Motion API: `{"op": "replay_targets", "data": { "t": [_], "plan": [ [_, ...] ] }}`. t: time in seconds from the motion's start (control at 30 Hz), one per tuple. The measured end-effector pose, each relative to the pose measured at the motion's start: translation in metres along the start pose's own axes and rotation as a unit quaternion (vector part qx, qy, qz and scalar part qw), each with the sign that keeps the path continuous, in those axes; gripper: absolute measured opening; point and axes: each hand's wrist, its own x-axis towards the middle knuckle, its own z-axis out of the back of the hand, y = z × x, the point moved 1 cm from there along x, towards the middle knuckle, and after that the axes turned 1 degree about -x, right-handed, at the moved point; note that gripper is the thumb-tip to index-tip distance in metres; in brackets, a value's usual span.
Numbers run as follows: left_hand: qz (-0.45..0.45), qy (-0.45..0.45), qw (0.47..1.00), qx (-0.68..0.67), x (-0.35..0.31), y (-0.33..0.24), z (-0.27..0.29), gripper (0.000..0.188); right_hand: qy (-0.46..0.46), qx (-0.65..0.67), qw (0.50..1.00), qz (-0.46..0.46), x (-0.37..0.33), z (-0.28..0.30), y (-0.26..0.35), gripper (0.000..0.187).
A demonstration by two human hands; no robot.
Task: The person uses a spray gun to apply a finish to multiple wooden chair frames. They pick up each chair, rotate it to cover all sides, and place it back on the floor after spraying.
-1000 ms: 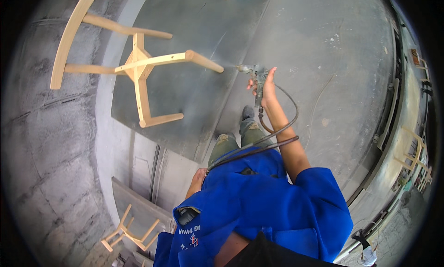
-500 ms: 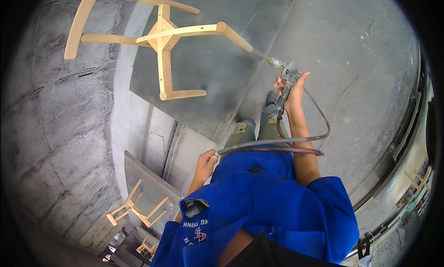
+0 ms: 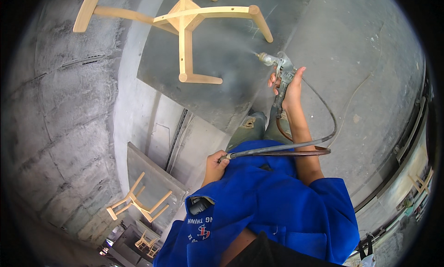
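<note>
My right hand (image 3: 291, 91) is wrapped round the grip of a grey metal spray gun (image 3: 280, 75). Its nozzle points left, and a fine mist fans out from it toward a pale wooden chair frame (image 3: 185, 35). That frame has crossed bars with a block at the joint, and its upper part runs out of the picture. A gap separates the gun from the wood. Two hoses, one grey (image 3: 282, 146) and one brown (image 3: 300, 153), loop from the gun back across my body. Near my waist my left hand (image 3: 216, 166) is closed on them.
Behind the chair frame stands a dark grey panel (image 3: 222, 91). A rough grey wall (image 3: 60, 128) runs along the left. Another wooden chair frame (image 3: 138, 202) is at lower left, with a further one (image 3: 147, 243) below it. A thin cord (image 3: 354, 93) lies on the right-hand floor.
Mist now comes from the spray gun, which points more squarely left. The chair frame sits higher and further right in view. My left hand has shifted slightly right with the hoses.
</note>
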Motion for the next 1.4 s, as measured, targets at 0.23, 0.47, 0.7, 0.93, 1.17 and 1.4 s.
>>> {"op": "replay_targets", "data": {
  "t": [0.23, 0.47, 0.7, 0.93, 1.17, 1.4],
  "plan": [
    [0.005, 0.02, 0.999, -0.028, -0.013, 0.028, 0.026, 0.059, 0.018, -0.083, 0.996, -0.037, -0.02, -0.029, -0.037, 0.094],
    [0.026, 0.005, 0.999, -0.019, -0.017, 0.049, 0.059, 0.046, 0.117, 0.028, 0.989, -0.089, -0.036, -0.041, -0.102, 0.091],
    [0.029, -0.063, 0.997, 0.012, -0.021, 0.063, 0.091, 0.043, -0.051, -0.086, 0.985, -0.142, 0.02, -0.005, -0.214, 0.083],
    [0.062, -0.071, 0.995, 0.031, -0.005, 0.067, 0.115, 0.043, -0.187, -0.178, 0.951, -0.172, 0.075, 0.022, -0.258, 0.083],
    [0.129, -0.076, 0.989, 0.019, 0.008, 0.041, 0.133, 0.042, -0.061, 0.04, 0.991, -0.116, 0.14, -0.057, -0.229, 0.096],
    [0.18, -0.124, 0.976, -0.011, 0.029, 0.011, 0.117, 0.029, -0.037, 0.123, 0.985, -0.113, 0.244, -0.109, -0.236, 0.099]
  ]
}}
